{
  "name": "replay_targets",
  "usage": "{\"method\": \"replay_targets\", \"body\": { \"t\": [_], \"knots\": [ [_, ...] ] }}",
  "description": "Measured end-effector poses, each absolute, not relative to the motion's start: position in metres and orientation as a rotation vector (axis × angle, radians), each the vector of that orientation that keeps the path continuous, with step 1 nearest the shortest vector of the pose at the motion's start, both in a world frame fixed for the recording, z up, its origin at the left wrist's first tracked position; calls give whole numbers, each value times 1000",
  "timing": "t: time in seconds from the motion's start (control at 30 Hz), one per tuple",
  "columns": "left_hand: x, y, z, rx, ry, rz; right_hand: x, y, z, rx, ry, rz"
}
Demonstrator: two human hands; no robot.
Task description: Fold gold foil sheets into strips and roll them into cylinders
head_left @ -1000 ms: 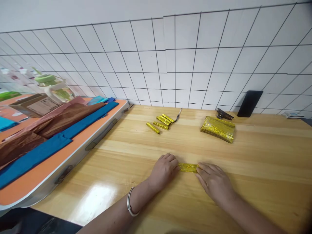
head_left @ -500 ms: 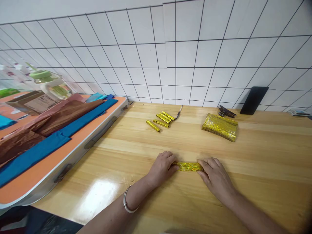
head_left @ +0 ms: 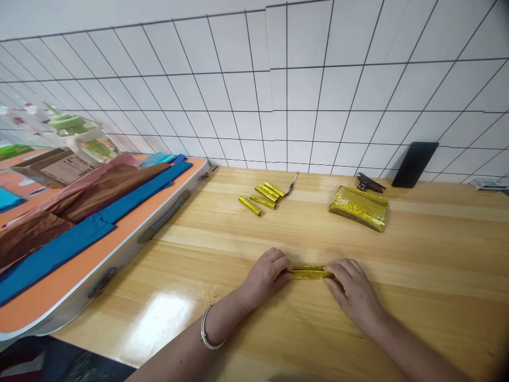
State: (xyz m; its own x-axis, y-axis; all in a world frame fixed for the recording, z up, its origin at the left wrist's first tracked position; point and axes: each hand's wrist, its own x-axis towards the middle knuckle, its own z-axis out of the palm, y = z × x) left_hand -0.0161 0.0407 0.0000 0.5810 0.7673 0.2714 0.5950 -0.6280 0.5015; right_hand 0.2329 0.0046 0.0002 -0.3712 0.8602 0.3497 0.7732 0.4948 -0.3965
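Note:
A narrow folded strip of shiny gold foil (head_left: 309,272) lies low over the wooden table, with a lengthwise crease showing. My left hand (head_left: 267,277) pinches its left end, and my right hand (head_left: 352,286) pinches the right end; the fingertips cover both ends. Beyond my hands, several small gold rolls (head_left: 249,206) rest in a loose group, beside a thin pen-like item (head_left: 292,184). To the right of them lies a stack of gold foil sheets (head_left: 359,207).
Behind the stack are a dark clip (head_left: 370,183) and a black phone-like slab (head_left: 414,164) leaning on the tiled wall. At left, an orange-topped surface (head_left: 131,225) holds folded blue cloth (head_left: 91,233), brown cloth, a cardboard box and a green-lidded bottle (head_left: 67,124).
The strip between my hands has turned or folded over lengthwise and now looks narrower, with a dark crease along it. My hands have barely moved.

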Motion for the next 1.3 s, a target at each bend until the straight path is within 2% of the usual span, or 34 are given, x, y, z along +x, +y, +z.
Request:
{"method": "replay_targets", "body": {
  "t": [0.3, 0.83, 1.13, 1.3],
  "knots": [
    [-19, 37, 0, 2624, 1091, 676, 234, 3, 3, -1284, -2269, 179],
    [-32, 22, 18, 2865, 974, 375, 237, 0, 6, -1260, -2349, 277],
    [-45, 18, -9, 2597, 1125, 648, 236, 2, 8, -1233, -2328, 312],
    [-46, 21, -10, 2631, 1014, 682, 237, 1, 7, -1236, -2323, 332]
  ]
}}
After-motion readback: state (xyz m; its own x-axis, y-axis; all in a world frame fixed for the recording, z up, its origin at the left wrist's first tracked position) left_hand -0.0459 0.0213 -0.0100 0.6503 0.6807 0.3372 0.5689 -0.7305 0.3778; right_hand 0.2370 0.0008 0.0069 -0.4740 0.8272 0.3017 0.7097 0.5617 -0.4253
